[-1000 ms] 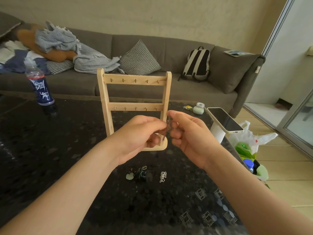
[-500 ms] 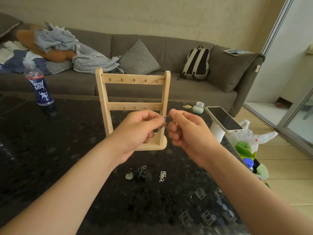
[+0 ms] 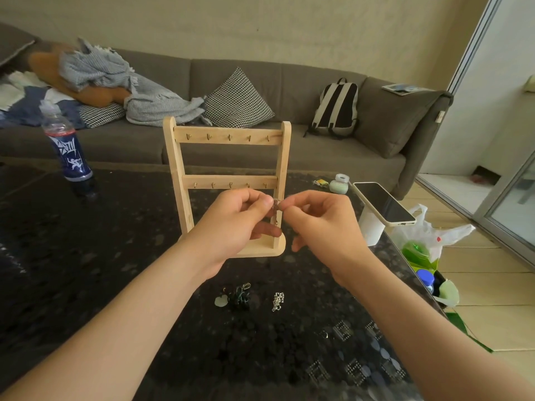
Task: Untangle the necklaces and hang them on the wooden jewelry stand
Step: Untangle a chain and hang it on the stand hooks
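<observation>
Necklace chain [image 3: 275, 211] is pinched between the left hand [image 3: 234, 224] and the right hand [image 3: 321, 227], in front of the wooden stand [image 3: 228, 137]. Nearer, on the dark worktop [image 3: 86, 270], a dark tangled necklace [image 3: 238, 296] and a silver chain [image 3: 278, 301] are laid side by side.

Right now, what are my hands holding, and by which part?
A thin chain necklace, pinched at its bunched top between the left hand and the right hand; a short end dangles below.

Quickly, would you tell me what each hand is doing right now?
Left hand: pinching the thin dark metal necklace chain.
Right hand: pinching the same chain.
</observation>
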